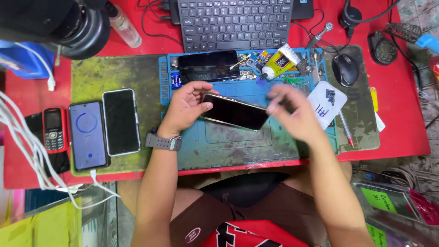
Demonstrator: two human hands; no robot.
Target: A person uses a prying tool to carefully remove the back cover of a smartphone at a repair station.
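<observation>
My left hand (185, 107) grips the left end of a dark-screened smartphone (235, 112), held a little above the blue repair mat (238, 146). My right hand (295, 112) is blurred at the phone's right end, its fingers curled near that edge; I cannot tell whether it grips the phone. A grey watch sits on my left wrist (163, 142). Behind the held phone lies another dark phone (208, 66) on the mat, beside a yellow glue tube (279, 64).
Two phones (121, 121) (88, 135) lie on the green mat at left, with a small red keypad phone (54, 129) further left. Also on the table are a keyboard (235, 23), a mouse (345, 69), white cables (27, 151), a microscope head (77, 25) and a white paper slip (325, 103).
</observation>
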